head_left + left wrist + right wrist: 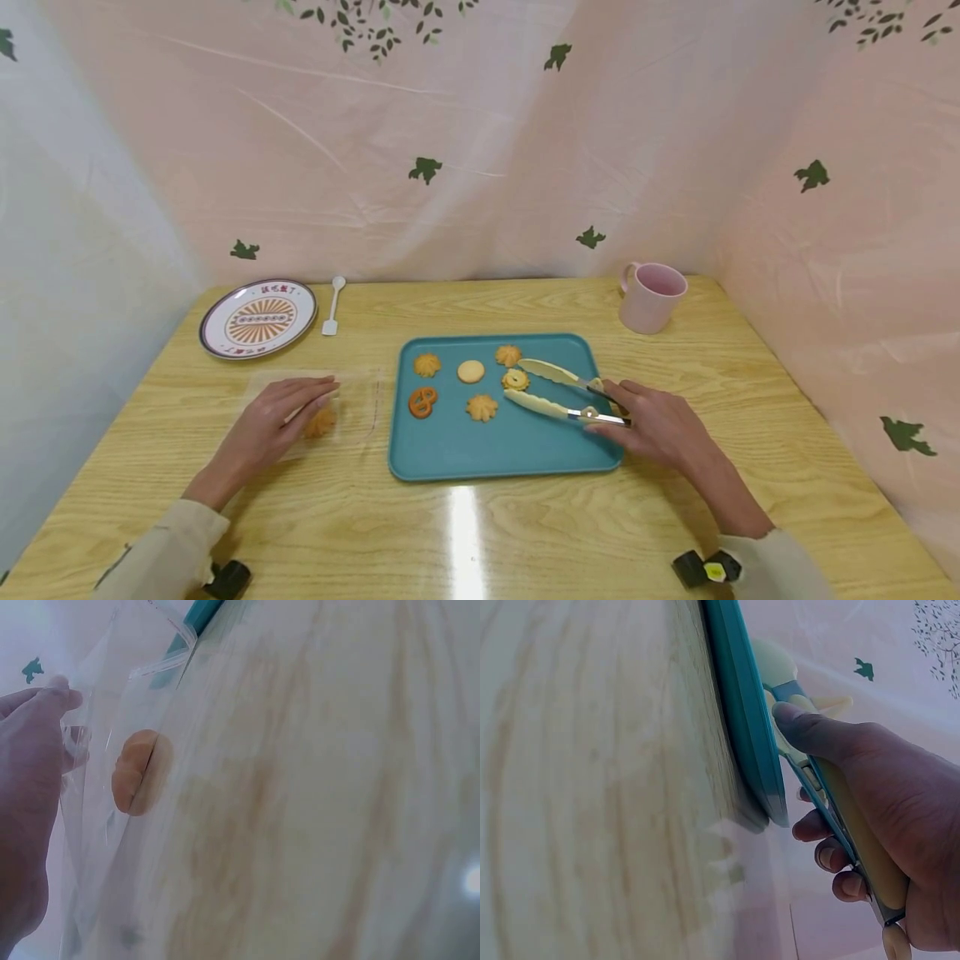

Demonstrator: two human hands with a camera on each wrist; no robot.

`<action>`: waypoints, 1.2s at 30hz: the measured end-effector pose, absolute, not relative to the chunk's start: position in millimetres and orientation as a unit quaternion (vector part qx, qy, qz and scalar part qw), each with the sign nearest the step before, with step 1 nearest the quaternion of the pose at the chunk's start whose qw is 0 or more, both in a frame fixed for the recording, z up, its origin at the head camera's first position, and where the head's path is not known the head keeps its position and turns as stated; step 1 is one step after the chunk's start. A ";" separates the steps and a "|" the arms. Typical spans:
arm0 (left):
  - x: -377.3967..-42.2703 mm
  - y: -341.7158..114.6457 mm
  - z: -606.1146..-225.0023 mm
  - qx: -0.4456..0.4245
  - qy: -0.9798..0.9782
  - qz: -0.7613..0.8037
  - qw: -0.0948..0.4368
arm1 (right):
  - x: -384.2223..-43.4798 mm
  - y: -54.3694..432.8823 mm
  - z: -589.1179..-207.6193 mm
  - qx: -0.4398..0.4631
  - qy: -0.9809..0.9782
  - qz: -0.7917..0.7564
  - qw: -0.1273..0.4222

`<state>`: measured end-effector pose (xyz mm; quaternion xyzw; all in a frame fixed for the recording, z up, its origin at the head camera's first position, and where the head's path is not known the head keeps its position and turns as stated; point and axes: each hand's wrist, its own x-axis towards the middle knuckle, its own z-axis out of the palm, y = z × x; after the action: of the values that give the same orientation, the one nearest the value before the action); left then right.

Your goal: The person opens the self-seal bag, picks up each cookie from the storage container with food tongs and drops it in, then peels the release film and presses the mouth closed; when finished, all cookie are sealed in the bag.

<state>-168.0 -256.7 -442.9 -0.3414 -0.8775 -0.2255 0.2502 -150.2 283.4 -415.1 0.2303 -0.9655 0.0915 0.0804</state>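
Observation:
My left hand pinches the upper side of a clear plastic bag lying on the table, lifting it somewhat. Inside the bag is one flower-shaped cookie. On the right, my right hand holds cream-tipped tongs by their handles, thumb on one arm and fingers on the other. The spread tong tips are over the teal tray, on either side of a ring-shaped cookie; contact with it cannot be told. Also on the tray are a pretzel, a round biscuit and several flower-shaped cookies.
A patterned plate stands at the back left, with a small white spoon-like tool beside it. At the back right is a pink mug. A pink cloth backdrop rises behind the table.

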 end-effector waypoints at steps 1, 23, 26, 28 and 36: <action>-168.0 -256.9 -443.0 -0.341 -0.878 -0.226 0.250 | -150.3 283.3 -415.4 0.231 -0.965 0.092 0.081; -166.7 -257.0 -443.7 -0.329 -0.884 -0.228 0.241 | -151.0 281.2 -416.8 0.247 -0.959 0.089 0.105; -166.8 -257.2 -444.0 -0.329 -0.885 -0.227 0.241 | -151.2 281.1 -417.1 0.249 -0.959 0.087 0.108; -166.9 -257.4 -444.3 -0.328 -0.885 -0.226 0.241 | -151.2 281.2 -417.3 0.250 -0.958 0.086 0.108; -167.3 -257.0 -444.5 -0.336 -0.879 -0.231 0.246 | -151.1 281.2 -417.8 0.251 -0.957 0.083 0.115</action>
<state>-167.3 -257.0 -444.5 -0.3364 -0.8792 -0.2308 0.2463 -151.1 281.2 -417.8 0.2514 -0.9575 0.0827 0.1148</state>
